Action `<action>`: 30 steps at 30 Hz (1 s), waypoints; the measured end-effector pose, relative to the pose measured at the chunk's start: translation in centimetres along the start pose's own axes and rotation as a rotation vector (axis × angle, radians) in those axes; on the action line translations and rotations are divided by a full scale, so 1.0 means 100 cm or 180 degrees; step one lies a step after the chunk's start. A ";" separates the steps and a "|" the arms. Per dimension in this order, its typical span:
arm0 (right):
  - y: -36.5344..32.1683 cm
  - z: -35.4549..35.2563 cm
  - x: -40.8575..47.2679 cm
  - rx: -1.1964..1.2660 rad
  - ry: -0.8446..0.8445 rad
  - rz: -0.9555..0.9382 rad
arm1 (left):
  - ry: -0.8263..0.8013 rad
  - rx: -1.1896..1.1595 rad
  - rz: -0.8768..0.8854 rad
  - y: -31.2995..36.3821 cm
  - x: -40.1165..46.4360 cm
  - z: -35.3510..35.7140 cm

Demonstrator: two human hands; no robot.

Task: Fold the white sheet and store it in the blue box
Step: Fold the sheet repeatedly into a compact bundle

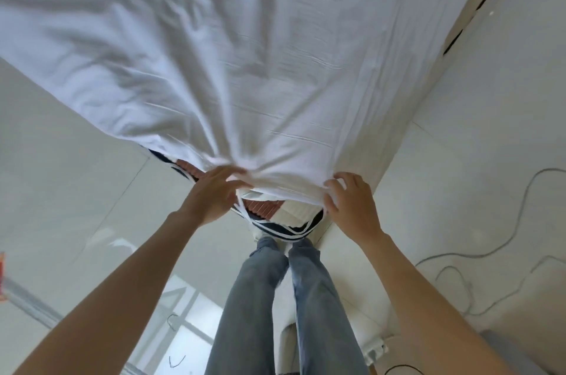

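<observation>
The white sheet (245,46) lies spread over the bed and fills the upper part of the head view, wrinkled toward its near corner. My left hand (214,197) grips the bunched near edge of the sheet. My right hand (352,206) pinches the same edge a little to the right, fingers curled over the hem. Between my hands the lifted edge uncovers a mattress cover (269,215) with red, white and dark stripes. No blue box is in view.
I stand at the bed's corner, my legs in grey jeans (275,298) on a pale glossy tiled floor (76,175). A grey cable (490,252) snakes over the floor at right. The bed frame's long edge (477,6) runs up the right side.
</observation>
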State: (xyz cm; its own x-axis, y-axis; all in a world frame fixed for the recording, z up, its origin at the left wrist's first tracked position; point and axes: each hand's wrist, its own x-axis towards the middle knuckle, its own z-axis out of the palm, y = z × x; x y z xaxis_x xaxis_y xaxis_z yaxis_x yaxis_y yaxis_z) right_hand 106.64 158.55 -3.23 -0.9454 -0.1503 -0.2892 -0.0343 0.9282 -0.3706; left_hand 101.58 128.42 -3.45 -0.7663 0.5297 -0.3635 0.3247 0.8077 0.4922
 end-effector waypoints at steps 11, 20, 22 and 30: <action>-0.177 -0.045 0.142 0.0096 0.0032 -0.1001 | 0.1342 -0.0710 -0.1958 -0.095 -0.038 -0.146; -0.378 -0.006 0.308 0.0087 -0.0090 -0.0568 | 0.1002 -0.0752 -0.2026 -0.315 -0.044 -0.278; -0.417 -0.002 0.341 0.0094 -0.0091 -0.0432 | 0.0879 -0.0692 -0.1977 -0.357 -0.042 -0.312; -0.509 -0.026 0.467 0.0215 0.0235 -0.0303 | 0.1255 -0.0653 -0.1805 -0.484 -0.005 -0.420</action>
State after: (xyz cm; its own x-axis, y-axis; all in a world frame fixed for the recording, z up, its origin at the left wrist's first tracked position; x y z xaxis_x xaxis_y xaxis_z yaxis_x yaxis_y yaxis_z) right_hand 63.35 105.19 4.41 -0.9603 -0.2087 -0.1851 -0.1053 0.8856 -0.4524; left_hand 62.96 78.23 6.11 -0.9418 -0.1210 -0.3137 -0.2635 0.8452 0.4649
